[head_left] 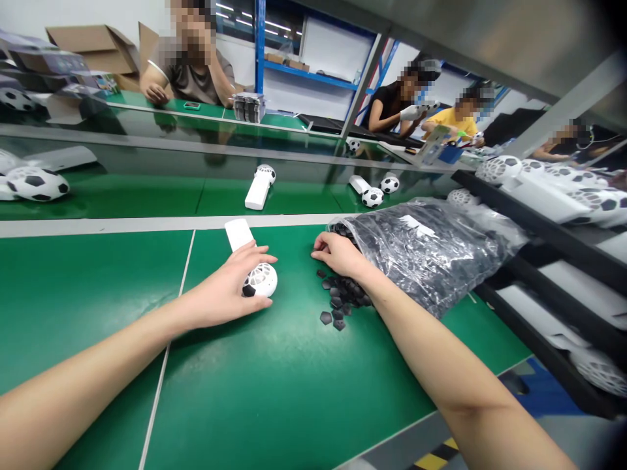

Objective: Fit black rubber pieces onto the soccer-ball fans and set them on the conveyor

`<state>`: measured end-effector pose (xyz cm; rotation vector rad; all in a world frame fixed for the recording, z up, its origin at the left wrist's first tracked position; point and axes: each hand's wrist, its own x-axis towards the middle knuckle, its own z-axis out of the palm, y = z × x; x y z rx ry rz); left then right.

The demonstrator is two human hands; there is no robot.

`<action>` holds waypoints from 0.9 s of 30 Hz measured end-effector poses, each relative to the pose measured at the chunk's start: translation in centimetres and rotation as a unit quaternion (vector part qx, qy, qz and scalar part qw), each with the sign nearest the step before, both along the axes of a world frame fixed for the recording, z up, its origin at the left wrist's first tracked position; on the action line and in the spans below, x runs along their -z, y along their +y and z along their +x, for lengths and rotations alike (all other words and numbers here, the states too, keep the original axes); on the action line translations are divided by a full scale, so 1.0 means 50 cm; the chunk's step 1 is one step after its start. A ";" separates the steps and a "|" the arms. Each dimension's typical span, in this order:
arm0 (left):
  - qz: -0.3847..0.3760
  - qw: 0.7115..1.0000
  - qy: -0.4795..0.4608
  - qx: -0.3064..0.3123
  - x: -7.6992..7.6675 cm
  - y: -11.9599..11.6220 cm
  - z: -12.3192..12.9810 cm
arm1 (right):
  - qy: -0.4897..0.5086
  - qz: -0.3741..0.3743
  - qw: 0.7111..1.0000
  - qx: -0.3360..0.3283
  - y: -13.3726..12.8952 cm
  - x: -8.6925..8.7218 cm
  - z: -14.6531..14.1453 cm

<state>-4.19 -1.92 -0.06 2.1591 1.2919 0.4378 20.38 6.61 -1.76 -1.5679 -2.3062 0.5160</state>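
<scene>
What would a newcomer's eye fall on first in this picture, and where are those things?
First come the two bare hands on the green workbench: the left hand grips a white football-patterned handheld fan, and the right hand sits at the mouth of a clear plastic bag. Loose black pentagon pieces lie spilled below it. On the right, a black rack holds many white fans.

The ball-shaped housing [260, 281] was smooth white plastic with a light gloss. The pentagonal pieces [349, 292] were matt black. The bag [431, 251] was thin, glossy, transparent plastic film. The green bench surface [88, 294] was smooth, with a satin sheen.
</scene>
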 end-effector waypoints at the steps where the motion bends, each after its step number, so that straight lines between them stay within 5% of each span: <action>1: 0.002 1.000 -0.006 0.003 0.000 -0.001 -0.001 | 0.011 -0.003 1.000 -0.006 -0.003 -0.003 -0.002; 7: 0.018 0.996 -0.032 0.077 -0.004 -0.004 -0.003 | 0.107 0.003 0.988 -0.114 -0.053 -0.037 -0.030; 14: 0.012 0.997 -0.051 0.048 -0.004 -0.008 0.004 | 0.194 -0.016 0.955 -0.221 -0.118 -0.066 -0.065; 19: 0.013 0.998 -0.051 0.033 -0.005 -0.010 0.014 | 0.228 -0.067 0.947 -0.215 -0.134 -0.059 -0.079; 27: 0.035 0.998 -0.051 -0.012 -0.005 -0.011 0.028 | 0.265 -0.030 0.941 -0.207 -0.126 -0.030 -0.098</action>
